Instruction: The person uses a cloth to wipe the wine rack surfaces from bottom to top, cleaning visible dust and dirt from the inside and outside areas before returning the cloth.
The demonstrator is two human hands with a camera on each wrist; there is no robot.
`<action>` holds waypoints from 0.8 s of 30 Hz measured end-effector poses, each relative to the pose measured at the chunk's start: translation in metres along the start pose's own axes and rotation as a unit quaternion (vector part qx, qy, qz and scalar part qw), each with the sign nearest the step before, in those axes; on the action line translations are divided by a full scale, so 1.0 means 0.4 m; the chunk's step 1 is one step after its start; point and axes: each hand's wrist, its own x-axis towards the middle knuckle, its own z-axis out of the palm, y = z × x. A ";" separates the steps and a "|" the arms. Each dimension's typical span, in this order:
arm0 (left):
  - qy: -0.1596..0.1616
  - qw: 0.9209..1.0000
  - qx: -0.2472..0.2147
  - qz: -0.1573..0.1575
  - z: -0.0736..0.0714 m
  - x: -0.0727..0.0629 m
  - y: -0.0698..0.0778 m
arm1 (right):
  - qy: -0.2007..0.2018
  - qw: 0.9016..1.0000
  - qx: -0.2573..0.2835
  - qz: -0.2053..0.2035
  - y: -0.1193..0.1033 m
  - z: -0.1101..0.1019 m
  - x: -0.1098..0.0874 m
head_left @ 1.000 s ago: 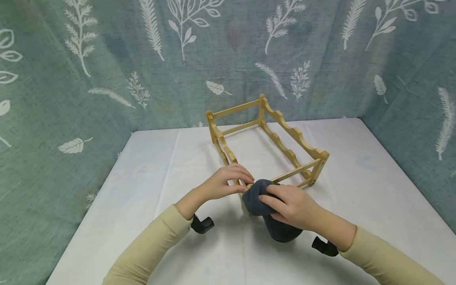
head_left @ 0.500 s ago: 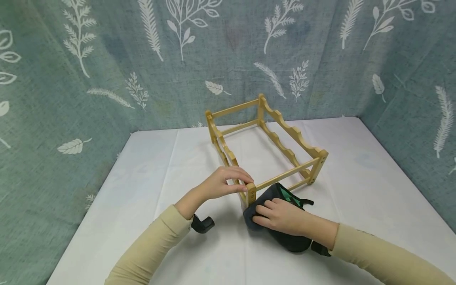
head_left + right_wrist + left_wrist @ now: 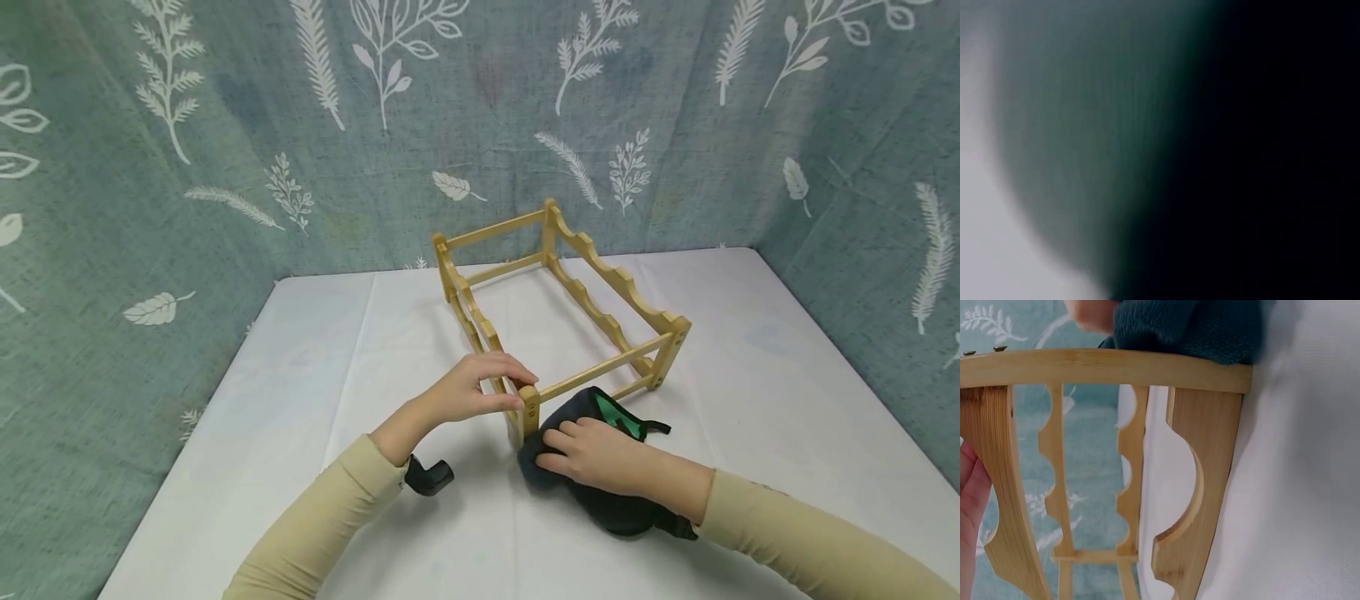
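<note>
A light wooden wine rack (image 3: 609, 364) with scalloped rails stands at an angle on the table. My left hand (image 3: 474, 387) holds the rack's near left corner, thumb and fingers either side of the top rail. My right hand (image 3: 600, 454) grips a dark blue-grey fuzzy cloth (image 3: 534, 465) against that near corner's post. From beneath this hand spreads dark fabric with a green inner side (image 3: 621, 415) and a black loop. In the left wrist view the cloth (image 3: 1191, 328) lies along the end piece. The right wrist view is a dark green blur.
The rack stands on a white-covered table (image 3: 322, 358), with a green leaf-print curtain (image 3: 480, 125) behind and at both sides. Small black wrist devices show below the left wrist (image 3: 429, 477) and the right wrist.
My right hand has moved from atop the near corner down and right along the post's outer face. The cloth has gone with it, baring the post top. My left hand stays put.
</note>
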 end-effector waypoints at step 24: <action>0.016 1.000 -0.013 -0.004 0.013 0.004 0.000 | -0.093 0.958 0.031 0.270 0.147 -0.010 -0.274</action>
